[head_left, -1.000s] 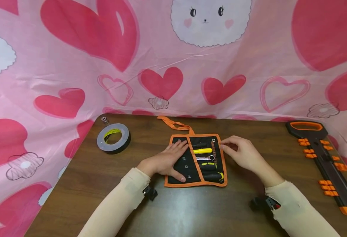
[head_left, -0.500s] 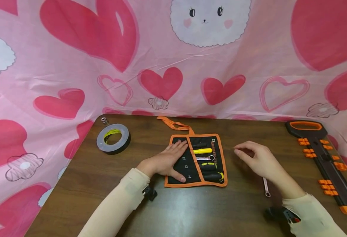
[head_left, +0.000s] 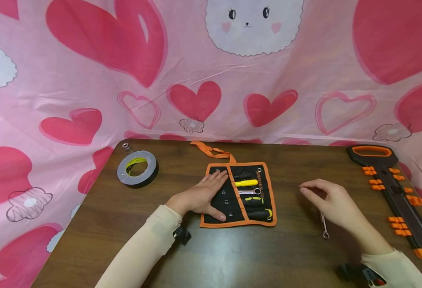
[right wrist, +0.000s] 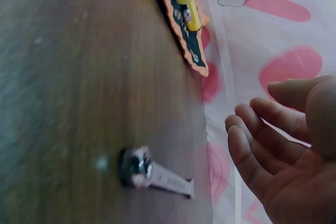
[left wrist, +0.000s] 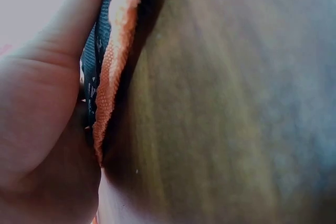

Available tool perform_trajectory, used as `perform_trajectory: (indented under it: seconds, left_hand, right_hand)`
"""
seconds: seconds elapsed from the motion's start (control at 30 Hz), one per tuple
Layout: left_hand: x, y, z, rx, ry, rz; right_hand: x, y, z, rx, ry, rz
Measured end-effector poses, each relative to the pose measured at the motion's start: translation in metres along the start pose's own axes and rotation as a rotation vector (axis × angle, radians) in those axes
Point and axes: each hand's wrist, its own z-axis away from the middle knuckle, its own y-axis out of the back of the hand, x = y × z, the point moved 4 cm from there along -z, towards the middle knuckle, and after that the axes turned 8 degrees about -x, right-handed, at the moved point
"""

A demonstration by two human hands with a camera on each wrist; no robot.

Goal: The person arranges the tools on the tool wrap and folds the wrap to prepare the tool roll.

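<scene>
A black tool pouch with orange trim (head_left: 262, 223) lies unrolled on the table, tools tucked in its pockets. My left hand (head_left: 201, 196) rests flat on its numbered left panel, fingers spread. In the pockets are a yellow handle (head_left: 246, 183), a ring-ended wrench (head_left: 257, 191) and a black-and-yellow handle (head_left: 259, 215). To the right of the pouch, my right hand (head_left: 337, 203) hovers with loosely bent fingers and holds nothing. Below it a second wrench (head_left: 325, 230) lies on the table, partly hidden by the hand; the right wrist view shows this wrench (right wrist: 168, 180) apart from the fingers.
At the back left are a roll of tape (head_left: 149, 158) and a small metal socket (head_left: 126, 147). An orange strap (head_left: 211, 151) trails behind the pouch. Along the right edge lies a black frame with orange clips (head_left: 399, 200). A heart-printed cloth (head_left: 196, 96) hangs behind the table.
My right hand has moved from the pouch's right edge to the right and toward me, uncovering the wrench on the table. My left hand and the pouch have stayed put.
</scene>
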Motion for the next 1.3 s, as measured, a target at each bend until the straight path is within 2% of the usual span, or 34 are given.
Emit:
perform_trajectory:
  seconds: [0.63, 0.9, 1.3]
  left_hand:
    - [-0.001, -0.001, -0.001, 0.017, 0.002, 0.01]
    - [-0.001, -0.002, -0.001, 0.017, 0.01, 0.001]
    - [0.0, -0.001, 0.0, 0.022, 0.003, 0.008]
  right_hand:
    - [0.03, 0.001, 0.028, 0.031, -0.101, 0.061]
    - [0.039, 0.0, 0.038, -0.008, -0.199, 0.082]
    - [0.048, -0.006, 0.049, -0.145, -0.339, 0.009]
